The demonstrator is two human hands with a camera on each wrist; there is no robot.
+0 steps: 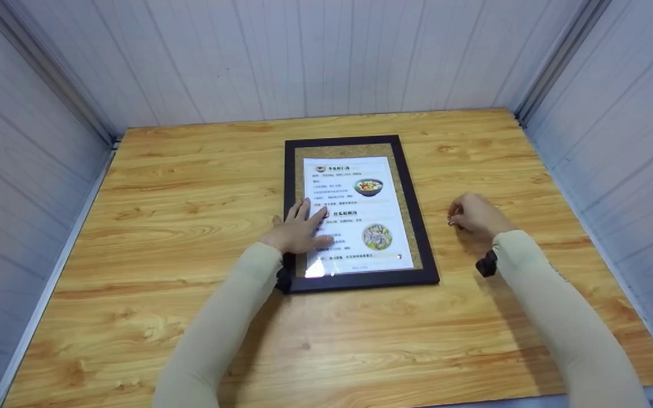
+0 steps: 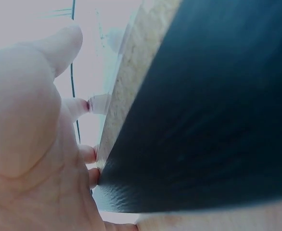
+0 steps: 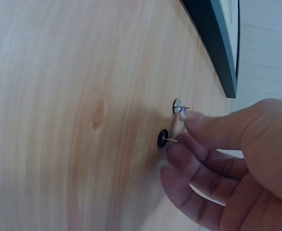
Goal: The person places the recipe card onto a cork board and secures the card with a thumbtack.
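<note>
Right hand (image 3: 237, 159) fingers (image 3: 198, 120) at pins (image 3: 177, 106)

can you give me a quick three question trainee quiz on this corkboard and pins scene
1. True or false: the left hand lies flat on the printed sheet.
2. How many thumbtacks lie by the right hand?
3. Which thumbtack do the fingers touch: A silver thumbtack, B black thumbtack?

Key: 1 true. 2 two. 3 A, judging by the right wrist view; they lie on the table, right of the black frame.
</note>
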